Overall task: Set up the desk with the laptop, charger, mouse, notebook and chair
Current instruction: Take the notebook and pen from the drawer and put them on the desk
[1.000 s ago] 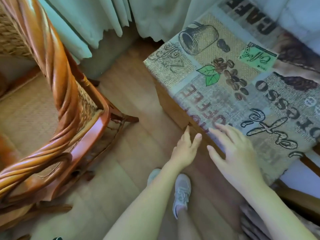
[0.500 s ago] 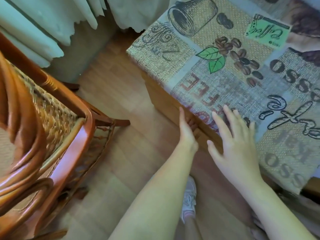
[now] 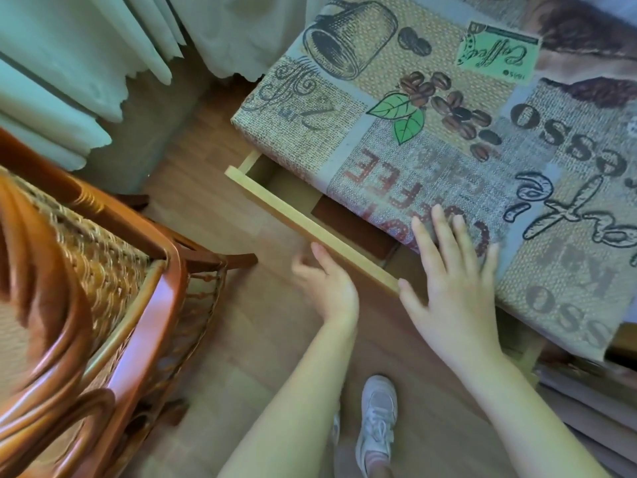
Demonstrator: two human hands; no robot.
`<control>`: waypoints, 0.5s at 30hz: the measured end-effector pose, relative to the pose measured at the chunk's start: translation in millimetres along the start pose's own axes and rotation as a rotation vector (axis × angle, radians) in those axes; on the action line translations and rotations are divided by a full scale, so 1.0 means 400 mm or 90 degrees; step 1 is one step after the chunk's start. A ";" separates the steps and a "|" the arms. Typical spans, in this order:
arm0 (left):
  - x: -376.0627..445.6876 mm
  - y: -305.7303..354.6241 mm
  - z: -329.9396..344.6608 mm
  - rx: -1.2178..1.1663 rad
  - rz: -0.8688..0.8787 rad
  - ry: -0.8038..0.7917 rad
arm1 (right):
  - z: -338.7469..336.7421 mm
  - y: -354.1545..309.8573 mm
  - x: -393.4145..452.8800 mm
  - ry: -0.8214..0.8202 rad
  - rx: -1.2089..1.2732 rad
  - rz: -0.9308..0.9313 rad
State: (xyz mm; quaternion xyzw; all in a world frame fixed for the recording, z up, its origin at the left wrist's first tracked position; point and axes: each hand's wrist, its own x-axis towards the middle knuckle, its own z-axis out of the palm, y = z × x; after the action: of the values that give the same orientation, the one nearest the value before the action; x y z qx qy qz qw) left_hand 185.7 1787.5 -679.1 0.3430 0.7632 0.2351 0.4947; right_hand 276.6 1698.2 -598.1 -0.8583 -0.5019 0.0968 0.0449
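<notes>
The desk [image 3: 431, 150] is covered with a coffee-print cloth. Its pale wooden drawer [image 3: 296, 215] stands pulled partly out toward me. Inside lies a flat dark brown thing [image 3: 348, 222], half hidden under the cloth edge; I cannot tell what it is. My left hand [image 3: 327, 284] grips the drawer front from the outside, thumb up against the wood. My right hand [image 3: 451, 281] lies flat on the cloth's edge, fingers spread, holding nothing. The rattan chair [image 3: 103, 270] stands to the left. No laptop, charger or mouse is in view.
Pale curtains [image 3: 69, 63] hang at the back left, down to the wooden floor. My shoe [image 3: 377, 419] is below the drawer. Stacked boards or slats [image 3: 586, 401] lie at the lower right under the desk. A strip of floor separates chair and desk.
The drawer has come out of the desk, pulled by my left hand. My right hand has moved up onto the cloth's edge. The view has shifted closer to the desk.
</notes>
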 end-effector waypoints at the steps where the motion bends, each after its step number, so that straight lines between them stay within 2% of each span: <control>1: -0.003 0.021 -0.040 0.091 0.234 0.088 | 0.008 0.007 -0.005 0.002 -0.006 0.001; 3: 0.002 0.058 -0.104 0.267 0.665 0.097 | 0.008 0.004 -0.003 0.001 -0.007 -0.004; 4: 0.015 0.066 -0.121 0.375 0.825 0.070 | 0.005 0.003 -0.004 -0.008 -0.004 -0.006; 6: 0.034 0.068 -0.139 0.564 1.020 -0.002 | 0.001 0.003 -0.007 -0.015 -0.005 -0.007; 8: 0.041 0.064 -0.145 0.670 1.088 -0.065 | -0.001 0.002 -0.012 -0.024 -0.014 -0.006; 10: 0.043 0.062 -0.149 0.708 1.096 -0.093 | 0.000 0.000 -0.020 -0.027 -0.021 -0.003; 15: 0.028 0.058 -0.158 0.735 1.083 -0.070 | 0.005 0.003 -0.036 -0.038 -0.046 0.001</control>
State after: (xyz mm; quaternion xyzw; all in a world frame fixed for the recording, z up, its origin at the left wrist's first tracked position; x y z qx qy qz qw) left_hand 131.3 1810.0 -644.3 0.9656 0.2407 0.0893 -0.0415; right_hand 270.4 1685.2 -598.7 -0.8567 -0.5052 0.1043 -0.0013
